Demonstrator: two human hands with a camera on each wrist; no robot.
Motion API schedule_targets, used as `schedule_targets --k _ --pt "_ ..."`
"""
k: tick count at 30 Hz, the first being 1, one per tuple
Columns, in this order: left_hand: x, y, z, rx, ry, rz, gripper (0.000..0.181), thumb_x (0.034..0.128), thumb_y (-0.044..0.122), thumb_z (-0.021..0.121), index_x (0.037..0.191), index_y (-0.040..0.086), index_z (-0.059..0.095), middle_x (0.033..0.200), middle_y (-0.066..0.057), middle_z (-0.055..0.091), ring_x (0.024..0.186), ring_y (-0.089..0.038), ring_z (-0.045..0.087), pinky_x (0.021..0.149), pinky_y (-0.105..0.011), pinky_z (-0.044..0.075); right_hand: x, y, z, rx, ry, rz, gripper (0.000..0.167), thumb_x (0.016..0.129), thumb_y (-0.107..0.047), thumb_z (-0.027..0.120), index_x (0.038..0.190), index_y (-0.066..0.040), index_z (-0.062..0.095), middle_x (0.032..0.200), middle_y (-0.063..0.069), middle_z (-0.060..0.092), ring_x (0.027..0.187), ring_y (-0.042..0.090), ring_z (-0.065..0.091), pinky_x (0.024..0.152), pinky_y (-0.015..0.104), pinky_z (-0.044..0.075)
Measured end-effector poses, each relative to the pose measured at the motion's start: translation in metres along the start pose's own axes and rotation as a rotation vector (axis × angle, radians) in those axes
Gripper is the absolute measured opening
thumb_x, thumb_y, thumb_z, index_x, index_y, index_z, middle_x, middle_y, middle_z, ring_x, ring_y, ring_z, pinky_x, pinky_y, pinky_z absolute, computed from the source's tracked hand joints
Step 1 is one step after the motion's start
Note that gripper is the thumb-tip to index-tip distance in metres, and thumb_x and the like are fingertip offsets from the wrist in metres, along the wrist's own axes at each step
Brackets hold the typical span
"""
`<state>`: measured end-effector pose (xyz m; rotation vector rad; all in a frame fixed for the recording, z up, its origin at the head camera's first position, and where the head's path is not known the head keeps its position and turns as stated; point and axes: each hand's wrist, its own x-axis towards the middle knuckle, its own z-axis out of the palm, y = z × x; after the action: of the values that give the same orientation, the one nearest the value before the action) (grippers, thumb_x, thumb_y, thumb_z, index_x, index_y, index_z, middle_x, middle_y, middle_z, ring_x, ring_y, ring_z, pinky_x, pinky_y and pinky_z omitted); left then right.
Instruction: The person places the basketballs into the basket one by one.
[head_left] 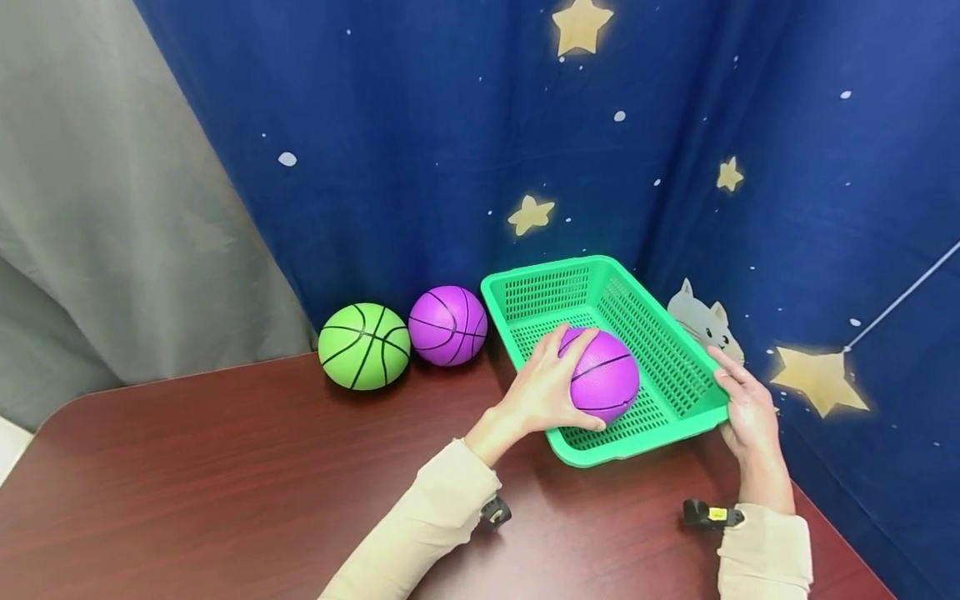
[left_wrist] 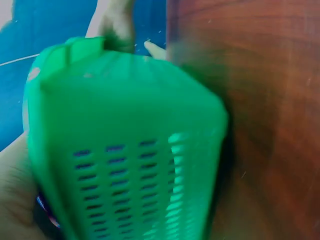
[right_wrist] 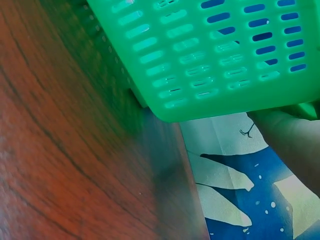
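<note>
In the head view my left hand grips a purple ball with black basketball lines, fingers spread over its top and thumb at its near side. The ball is over the inside of a green slotted plastic basket; whether it touches the bottom cannot be told. My right hand holds the basket's near right corner. From the left wrist, the basket's slotted wall fills the middle, with part of my left hand at the edge. The right wrist view shows my right hand against the basket's underside.
Left of the basket, a second purple ball and a green ball sit side by side at the back of the brown table. A blue star-patterned curtain hangs behind and to the right, a grey curtain at left.
</note>
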<state>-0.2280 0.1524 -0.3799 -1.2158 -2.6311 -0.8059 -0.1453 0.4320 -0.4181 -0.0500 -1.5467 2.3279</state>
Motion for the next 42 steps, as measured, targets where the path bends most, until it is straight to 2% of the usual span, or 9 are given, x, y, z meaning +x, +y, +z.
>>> schedule_targets --k 6,12,23,30,35,39,42 --pt "0.0 0.0 0.011 0.077 -0.026 -0.005 0.113 0.0528 0.062 0.079 0.146 0.03 0.024 0.142 -0.01 0.029 0.123 -0.029 0.037 0.093 -0.045 0.04 0.0 0.0 -0.001 0.015 -0.004 -0.003 0.036 0.096 -0.004 0.047 0.133 -0.002 0.05 0.111 0.003 0.06 0.09 0.015 0.065 0.073 0.03 0.051" --pt "-0.001 -0.001 0.015 0.095 -0.021 -0.039 0.112 0.0522 0.064 0.078 0.145 0.033 0.024 0.14 -0.008 0.03 0.122 -0.029 0.038 0.092 -0.045 0.04 0.0 0.001 -0.002 0.015 0.004 0.005 0.033 0.096 -0.005 0.049 0.128 -0.003 0.055 0.107 0.004 0.065 0.088 0.017 0.066 0.073 0.03 0.05" --pt "0.001 0.0 0.016 0.097 -0.053 -0.059 0.113 0.0515 0.065 0.078 0.145 0.032 0.024 0.142 -0.01 0.03 0.124 -0.03 0.037 0.096 -0.046 0.036 -0.001 0.001 -0.002 -0.025 0.021 -0.008 0.033 0.096 -0.006 0.05 0.128 -0.003 0.057 0.106 0.003 0.065 0.087 0.016 0.067 0.07 0.03 0.051" --pt "0.002 0.0 0.011 0.099 -0.084 -0.08 0.117 0.0519 0.069 0.076 0.148 0.032 0.019 0.147 -0.012 0.024 0.129 -0.03 0.032 0.099 -0.047 0.033 0.002 0.0 0.0 -0.051 0.01 -0.012 0.034 0.095 -0.007 0.05 0.129 -0.003 0.055 0.109 0.002 0.063 0.086 0.015 0.067 0.07 0.029 0.051" --pt "0.0 0.0 0.01 0.018 -0.036 -0.092 0.108 0.0642 0.074 0.064 0.149 0.037 0.007 0.153 -0.01 0.014 0.136 -0.03 0.023 0.103 -0.049 0.026 0.002 -0.002 0.002 -0.07 0.01 -0.002 0.035 0.095 -0.007 0.051 0.13 -0.004 0.054 0.108 0.002 0.063 0.086 0.015 0.067 0.07 0.029 0.051" --pt "-0.007 -0.005 0.004 -0.15 0.019 -0.071 0.096 0.078 0.068 0.054 0.149 0.035 0.0 0.155 -0.007 0.006 0.14 -0.025 0.01 0.105 -0.053 0.022 0.0 0.0 0.0 -0.082 0.017 0.005 0.036 0.096 -0.008 0.05 0.131 -0.004 0.053 0.108 0.001 0.062 0.088 0.014 0.066 0.071 0.029 0.051" --pt "-0.018 -0.015 -0.008 -0.237 0.052 -0.054 0.088 0.0847 0.063 0.05 0.15 0.03 0.0 0.155 -0.005 0.003 0.14 -0.02 0.005 0.106 -0.053 0.021 -0.001 0.0 -0.001 -0.079 0.014 0.003 0.035 0.096 -0.007 0.049 0.131 -0.004 0.053 0.109 0.0 0.061 0.089 0.014 0.066 0.072 0.029 0.051"
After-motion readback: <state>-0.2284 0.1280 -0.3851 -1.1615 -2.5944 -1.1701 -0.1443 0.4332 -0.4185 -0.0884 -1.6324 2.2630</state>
